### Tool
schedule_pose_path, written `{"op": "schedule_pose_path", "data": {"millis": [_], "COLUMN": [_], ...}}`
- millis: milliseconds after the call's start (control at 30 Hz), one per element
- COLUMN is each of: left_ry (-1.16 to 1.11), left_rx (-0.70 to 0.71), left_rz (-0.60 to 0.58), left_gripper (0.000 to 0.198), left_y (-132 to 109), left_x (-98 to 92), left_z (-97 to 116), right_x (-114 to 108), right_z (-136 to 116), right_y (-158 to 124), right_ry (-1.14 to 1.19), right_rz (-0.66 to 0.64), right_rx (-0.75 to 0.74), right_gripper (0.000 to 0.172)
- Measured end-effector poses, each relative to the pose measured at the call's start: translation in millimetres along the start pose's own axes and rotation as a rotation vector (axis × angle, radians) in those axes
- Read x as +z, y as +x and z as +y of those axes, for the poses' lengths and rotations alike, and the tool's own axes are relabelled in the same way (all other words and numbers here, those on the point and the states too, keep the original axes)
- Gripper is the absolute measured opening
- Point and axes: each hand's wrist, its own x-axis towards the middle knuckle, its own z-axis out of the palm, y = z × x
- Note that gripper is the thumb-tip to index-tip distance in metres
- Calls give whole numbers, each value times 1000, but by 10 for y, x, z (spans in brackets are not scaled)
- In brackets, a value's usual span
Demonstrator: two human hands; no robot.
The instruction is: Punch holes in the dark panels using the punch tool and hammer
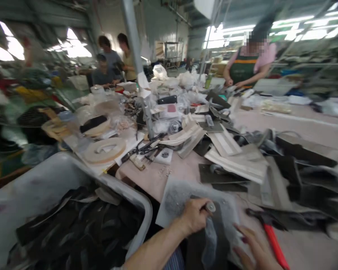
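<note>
My left hand (195, 216) is closed around a short tool with a round, pale metal end (210, 207), held above a dark fabric piece (222, 225). A strip of clear plastic (209, 243) lies on that piece below the hand. Under them is a translucent white board (171, 198) at the table's near edge. My right hand (249, 245) is at the right side of the fabric, its fingers stretched and apart, slightly blurred. Right of it lies a tool with a red handle (274, 243) and a dark head.
A grey plastic bin (146, 210) full of dark pieces stands at the left. Dark and white fabric panels (236, 161) are heaped on the right. Tape rolls (104, 150), hand tools (146, 146) and a metal post (148, 120) stand beyond. Several people work farther back.
</note>
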Motion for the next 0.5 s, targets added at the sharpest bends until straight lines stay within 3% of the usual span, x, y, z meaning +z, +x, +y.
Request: {"op": "schedule_pose_path", "data": {"millis": [67,133,200,367,500], "left_ry": [-12,-60,-145,-313,-363], "left_rx": [-12,-52,-119,-187,-123], "left_rz": [-16,2,53,243,512], "left_gripper": [20,17,13,23,31], "left_y": [32,65,78,84,127], "left_x": [-46,-64,-41,72,-79], "left_z": [18,4,-12,81,283], "right_x": [73,154,205,261,168], "right_z": [-239,-445,-563,-651,-688], "right_y": [-115,-35,103,216,297], "right_ry": [90,165,156,-167,-394], "right_rz": [-138,-253,-298,-342,-216], "right_rx": [-106,-195,-206,-158,-100], "right_gripper": [48,65,71,54,30]}}
